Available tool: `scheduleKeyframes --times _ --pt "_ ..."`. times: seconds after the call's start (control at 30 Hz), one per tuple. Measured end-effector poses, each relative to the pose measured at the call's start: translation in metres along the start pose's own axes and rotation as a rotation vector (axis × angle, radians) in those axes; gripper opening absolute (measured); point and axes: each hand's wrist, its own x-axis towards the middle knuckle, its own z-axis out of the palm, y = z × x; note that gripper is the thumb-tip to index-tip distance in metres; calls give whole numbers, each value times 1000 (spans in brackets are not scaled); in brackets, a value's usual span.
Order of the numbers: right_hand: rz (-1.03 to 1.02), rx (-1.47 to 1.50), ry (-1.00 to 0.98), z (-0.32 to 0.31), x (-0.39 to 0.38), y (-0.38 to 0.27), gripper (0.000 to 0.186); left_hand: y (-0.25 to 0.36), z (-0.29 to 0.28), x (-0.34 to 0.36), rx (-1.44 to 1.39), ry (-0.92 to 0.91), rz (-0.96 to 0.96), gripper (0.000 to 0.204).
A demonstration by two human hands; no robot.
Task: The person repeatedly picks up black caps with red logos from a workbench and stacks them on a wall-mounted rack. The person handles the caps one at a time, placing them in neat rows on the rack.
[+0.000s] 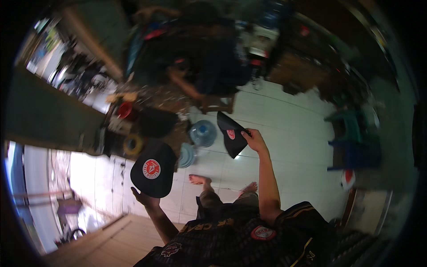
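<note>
My left hand [146,198] grips the lower edge of a flat, curved black piece [153,180] with a round red-and-white badge, held at the left of my body. My right hand [253,139], raised at centre right, pinches the side of a second black piece [227,124] that is seen tilted and also carries a red badge. The fingers of both hands are partly hidden by the pieces.
Someone's arm [184,82] reaches over a dark cluttered bench. Beside it are a red container [125,110], a yellow tape roll [132,145] and a water jug [203,135]. Plastic stools [340,129] stand on the tiled floor [302,178] at right; a wooden surface [98,244] is lower left.
</note>
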Motion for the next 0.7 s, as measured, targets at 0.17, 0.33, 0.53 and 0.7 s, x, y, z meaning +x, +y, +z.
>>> scheduleKeyframes --times 0.17,0.33,0.53,0.7 --pt "130 -80 260 -178 -132 68 26 -135 48 -12 233 -241 -119 76" --pt "433 -566 622 -334 -294 186 32 -308 83 -77 163 -858 -587 74" --pt "460 12 581 -464 -478 189 34 -490 138 -164 221 -971 -854 71" --pt "479 -139 1114 -528 -606 213 34 -627 182 -232 250 -1109 -1049 68"
